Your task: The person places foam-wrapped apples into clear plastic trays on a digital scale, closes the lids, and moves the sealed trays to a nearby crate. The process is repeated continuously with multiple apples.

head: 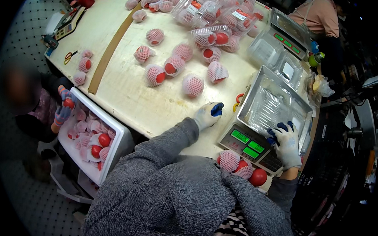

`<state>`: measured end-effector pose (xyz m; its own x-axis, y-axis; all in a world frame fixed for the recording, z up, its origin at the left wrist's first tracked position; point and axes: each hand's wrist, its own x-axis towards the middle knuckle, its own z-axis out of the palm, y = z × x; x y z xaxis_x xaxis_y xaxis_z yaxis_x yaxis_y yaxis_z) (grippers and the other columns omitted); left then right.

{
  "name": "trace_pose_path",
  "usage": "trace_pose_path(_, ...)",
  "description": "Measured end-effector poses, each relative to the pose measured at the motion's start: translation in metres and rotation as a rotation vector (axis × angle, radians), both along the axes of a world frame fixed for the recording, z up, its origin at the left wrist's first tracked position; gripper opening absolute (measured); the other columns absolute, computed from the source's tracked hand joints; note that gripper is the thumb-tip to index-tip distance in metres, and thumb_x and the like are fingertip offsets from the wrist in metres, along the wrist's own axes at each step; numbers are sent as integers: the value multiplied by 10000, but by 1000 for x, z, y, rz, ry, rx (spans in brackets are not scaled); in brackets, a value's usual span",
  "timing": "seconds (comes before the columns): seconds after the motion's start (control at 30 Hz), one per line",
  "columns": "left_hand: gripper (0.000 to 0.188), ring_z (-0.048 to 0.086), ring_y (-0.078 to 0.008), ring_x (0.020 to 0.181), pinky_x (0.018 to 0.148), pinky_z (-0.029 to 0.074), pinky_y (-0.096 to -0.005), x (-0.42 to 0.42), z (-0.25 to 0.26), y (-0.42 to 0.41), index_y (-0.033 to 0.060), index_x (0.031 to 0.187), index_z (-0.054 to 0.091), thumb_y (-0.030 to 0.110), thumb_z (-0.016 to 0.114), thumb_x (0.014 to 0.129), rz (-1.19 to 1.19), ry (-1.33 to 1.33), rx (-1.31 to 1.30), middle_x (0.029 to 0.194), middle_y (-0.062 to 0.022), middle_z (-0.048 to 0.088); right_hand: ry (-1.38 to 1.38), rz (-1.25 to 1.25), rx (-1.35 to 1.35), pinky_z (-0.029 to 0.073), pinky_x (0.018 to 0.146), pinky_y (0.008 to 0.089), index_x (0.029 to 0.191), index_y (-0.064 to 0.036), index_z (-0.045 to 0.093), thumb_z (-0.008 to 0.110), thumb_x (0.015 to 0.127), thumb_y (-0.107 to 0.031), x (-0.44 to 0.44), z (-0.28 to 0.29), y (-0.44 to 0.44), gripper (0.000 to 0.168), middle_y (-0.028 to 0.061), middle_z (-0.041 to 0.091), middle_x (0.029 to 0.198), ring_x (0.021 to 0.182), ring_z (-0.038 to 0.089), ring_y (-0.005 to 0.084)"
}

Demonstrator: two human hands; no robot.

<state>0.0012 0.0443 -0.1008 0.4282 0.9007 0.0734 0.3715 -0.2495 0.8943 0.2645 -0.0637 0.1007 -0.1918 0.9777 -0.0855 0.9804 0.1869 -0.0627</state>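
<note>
My left hand (209, 114), in a white work glove with blue fingertips, hovers or rests over the table with its fingers curled; whether it holds anything does not show. My right hand (286, 141), gloved alike, has its fingers spread at the near edge of the digital scale's metal tray (245, 113). In that tray lies a clear plastic clamshell box (265, 109). The scale's green displays (239, 136) are lit. Beyond my left hand stand several red round fruits in pink-white foam nets (193, 85). More netted fruits (229, 161) and one bare red fruit (258, 177) lie beside the scale.
Filled clamshell boxes (212, 36) are piled at the table's far side. A second scale (287, 44) and clear boxes (265, 51) are at right. A cardboard strip (114, 48) crosses the table (120, 89). At left, a co-worker's gloved hands (63, 108) hold a red fruit above a foam crate (121, 134).
</note>
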Motion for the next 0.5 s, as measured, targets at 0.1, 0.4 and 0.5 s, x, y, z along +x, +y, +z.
trace_pose_path(0.1, 366, 617, -275, 956, 858, 476, -326, -25, 55, -8, 45, 1169, 590, 108, 630, 811, -6, -63, 79, 1067, -150, 619, 176, -162, 204, 307, 1064, 464, 1076, -46, 650, 656, 783, -201, -13, 10, -24, 332, 134, 625, 1100, 1094, 526, 317)
trace_pose_path(0.4, 940, 438, -392, 1210, 1009, 385, -426, -103, 74, 115, 91, 1436, 274, 385, 760, 688, 571, 648, 376, 1349, -228, 386, 426, -257, 226, 359, 993, 469, 1140, -41, 613, 558, 862, -335, -36, 2, -40, 408, 158, 617, 1099, 1079, 535, 343)
trace_pose_path(0.5, 961, 446, -375, 1211, 1017, 376, -428, -95, 68, 141, 104, 1438, 283, 428, 763, 670, 492, 893, 193, 1332, -215, 410, 366, -179, 231, 351, 1002, 465, 1146, -47, 608, 596, 835, -316, -44, 0, -36, 411, 165, 612, 1110, 1095, 523, 371)
